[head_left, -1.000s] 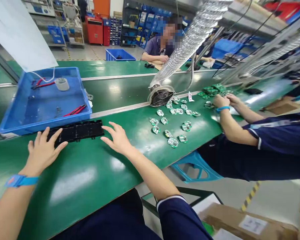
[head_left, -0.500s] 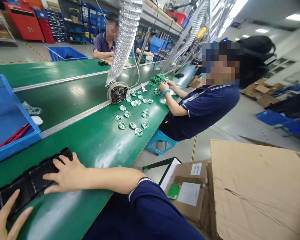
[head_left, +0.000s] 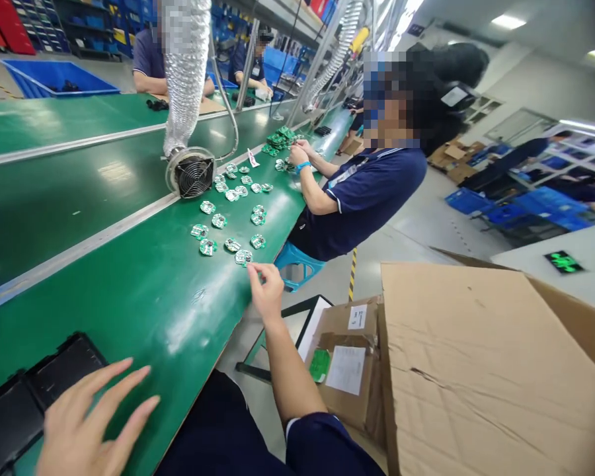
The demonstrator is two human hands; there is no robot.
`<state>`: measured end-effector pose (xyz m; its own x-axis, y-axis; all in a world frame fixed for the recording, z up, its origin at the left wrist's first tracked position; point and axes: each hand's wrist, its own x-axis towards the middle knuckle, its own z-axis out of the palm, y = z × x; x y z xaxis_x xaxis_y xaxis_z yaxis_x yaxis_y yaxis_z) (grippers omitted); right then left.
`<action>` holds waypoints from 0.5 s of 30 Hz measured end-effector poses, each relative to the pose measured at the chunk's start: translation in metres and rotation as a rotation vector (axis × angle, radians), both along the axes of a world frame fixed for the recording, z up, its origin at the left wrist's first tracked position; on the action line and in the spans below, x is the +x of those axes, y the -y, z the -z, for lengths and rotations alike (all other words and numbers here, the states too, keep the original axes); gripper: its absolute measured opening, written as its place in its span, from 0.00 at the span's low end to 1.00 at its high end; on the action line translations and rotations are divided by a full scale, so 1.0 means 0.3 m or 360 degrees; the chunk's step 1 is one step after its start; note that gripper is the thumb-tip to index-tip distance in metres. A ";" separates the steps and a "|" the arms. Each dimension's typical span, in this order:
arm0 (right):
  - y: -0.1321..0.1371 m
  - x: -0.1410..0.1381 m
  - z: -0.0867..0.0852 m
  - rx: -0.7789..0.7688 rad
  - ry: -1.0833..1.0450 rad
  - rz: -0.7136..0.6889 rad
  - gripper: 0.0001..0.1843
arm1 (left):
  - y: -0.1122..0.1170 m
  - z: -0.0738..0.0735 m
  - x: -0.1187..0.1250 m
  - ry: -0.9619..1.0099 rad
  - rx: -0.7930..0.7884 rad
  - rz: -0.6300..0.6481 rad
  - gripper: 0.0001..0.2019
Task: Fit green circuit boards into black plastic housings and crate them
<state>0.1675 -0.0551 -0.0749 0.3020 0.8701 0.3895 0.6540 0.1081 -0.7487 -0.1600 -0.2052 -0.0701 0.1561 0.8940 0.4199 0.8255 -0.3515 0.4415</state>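
Across the green table [head_left: 143, 317], has moved right hand [head_left: 268, 294] off black tray [head_left: 67, 370] to nearest circuit board [head_left: 242, 256], shifting work there; nearly closes fingertips at its edge, cannot tell whether gripping. Spreads left hand [head_left: 86, 423] by tray, seemingly empty.

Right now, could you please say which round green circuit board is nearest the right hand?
The round green circuit board lowest in view on the green workbench, beside the right hand; no other lies closer.
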 end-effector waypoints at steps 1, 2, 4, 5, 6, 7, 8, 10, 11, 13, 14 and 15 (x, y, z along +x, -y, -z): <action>-0.031 0.056 0.012 -0.0058 0.0022 0.0082 0.16 | -0.057 -0.010 0.076 0.0022 0.0050 0.0034 0.26; -0.059 0.099 0.024 -0.0108 0.0041 0.0116 0.16 | -0.115 -0.017 0.146 0.0017 0.0105 0.0084 0.20; -0.102 0.148 0.042 -0.0206 0.0071 0.0124 0.15 | -0.227 -0.016 0.259 -0.0053 0.0171 0.0162 0.16; -0.116 0.158 0.047 -0.0260 0.0086 0.0124 0.14 | -0.274 -0.008 0.300 -0.0088 0.0181 0.0196 0.16; -0.128 0.160 0.050 -0.0310 0.0099 0.0126 0.13 | -0.313 0.004 0.331 -0.0113 0.0174 0.0219 0.16; -0.136 0.159 0.051 -0.0356 0.0110 0.0133 0.12 | -0.342 0.019 0.353 -0.0124 0.0158 0.0235 0.16; -0.142 0.155 0.051 -0.0396 0.0120 0.0144 0.12 | -0.361 0.035 0.368 -0.0125 0.0134 0.0247 0.16; -0.150 0.146 0.047 -0.0464 0.0137 0.0168 0.13 | -0.376 0.069 0.381 -0.0123 0.0085 0.0264 0.16; -0.154 0.143 0.044 -0.0492 0.0146 0.0176 0.13 | -0.377 0.082 0.384 -0.0125 0.0063 0.0270 0.16; -0.161 0.139 0.041 -0.0541 0.0163 0.0182 0.13 | -0.377 0.096 0.389 -0.0135 0.0038 0.0279 0.16; -0.165 0.139 0.040 -0.0561 0.0171 0.0179 0.13 | -0.382 0.096 0.394 -0.0140 0.0036 0.0280 0.17; -0.168 0.139 0.040 -0.0577 0.0177 0.0174 0.13 | -0.391 0.092 0.401 -0.0146 0.0039 0.0279 0.17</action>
<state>0.2091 -0.0045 -0.0868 0.3737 0.9223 0.0980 0.7262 -0.2252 -0.6495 -0.0396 -0.0880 -0.0977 0.3473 0.8394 0.4180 0.7870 -0.5033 0.3569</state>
